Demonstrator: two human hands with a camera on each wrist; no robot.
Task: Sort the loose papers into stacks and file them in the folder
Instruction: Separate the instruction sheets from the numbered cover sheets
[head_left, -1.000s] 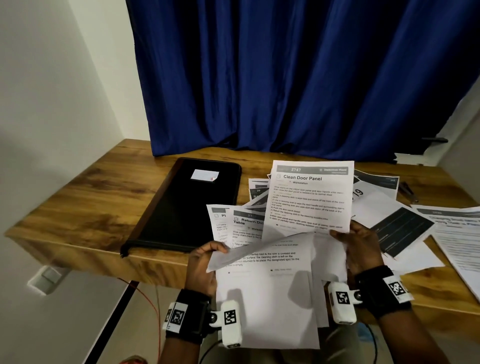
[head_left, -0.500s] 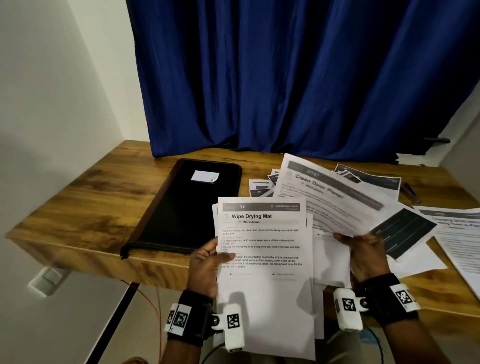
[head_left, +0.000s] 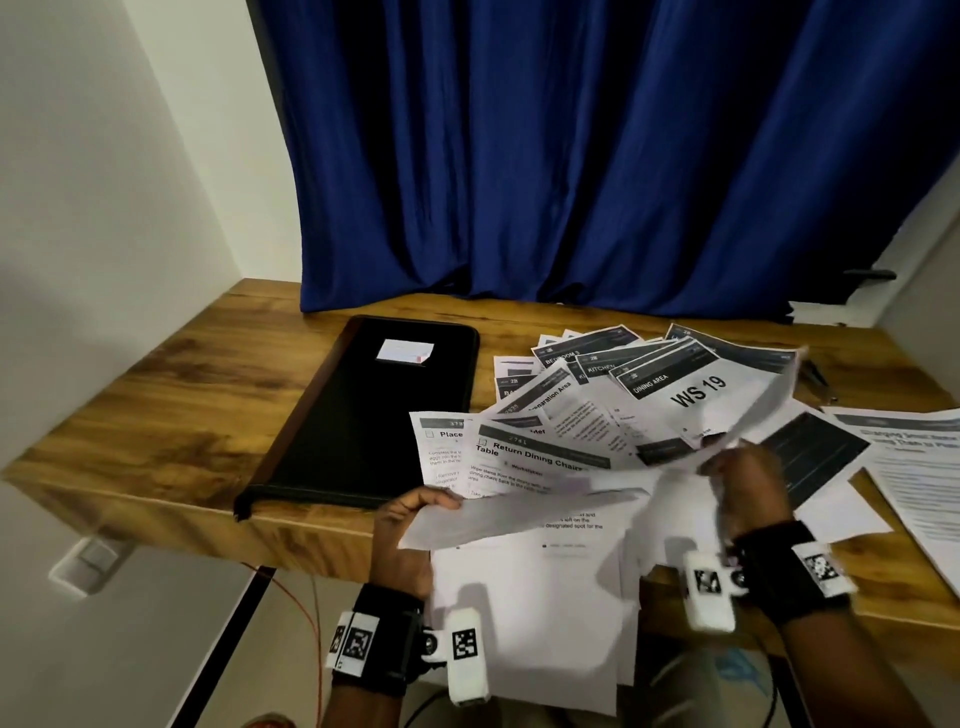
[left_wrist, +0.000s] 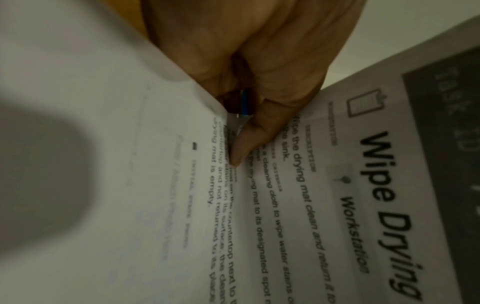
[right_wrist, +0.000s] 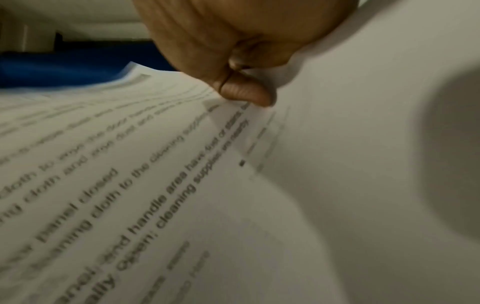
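Left hand: your left hand (head_left: 402, 530) is at the lower centre of the head view, thumb curled over the edge of a bundle of sheets (head_left: 524, 582) that hangs off the near edge of the table (head_left: 156, 395); the left wrist view shows the thumb (left_wrist: 249, 135) pressed on the "Wipe Drying" sheet (left_wrist: 324, 195).
Right hand: your right hand (head_left: 748, 483) is at the lower right of the head view, pinching a blurred, curling sheet (head_left: 737, 410); in the right wrist view your thumb (right_wrist: 246, 90) lies on printed paper (right_wrist: 155, 195).
Hands together or apart: apart, each gripping its own paper, with sheets spanning between them.
Loose papers: a fan of sheets (head_left: 597, 374) is spread at centre right of the head view, one reading "WS 19", others "KITCHEN" and "DINING AREA"; another printed pile (head_left: 919, 467) lies at the right edge.
Folder: the black folder (head_left: 374, 410) lies closed and flat left of the fan, just beside it, with a small white label (head_left: 405, 351) near its far end.
Backdrop: a blue curtain (head_left: 571, 156) fills the top of the frame.
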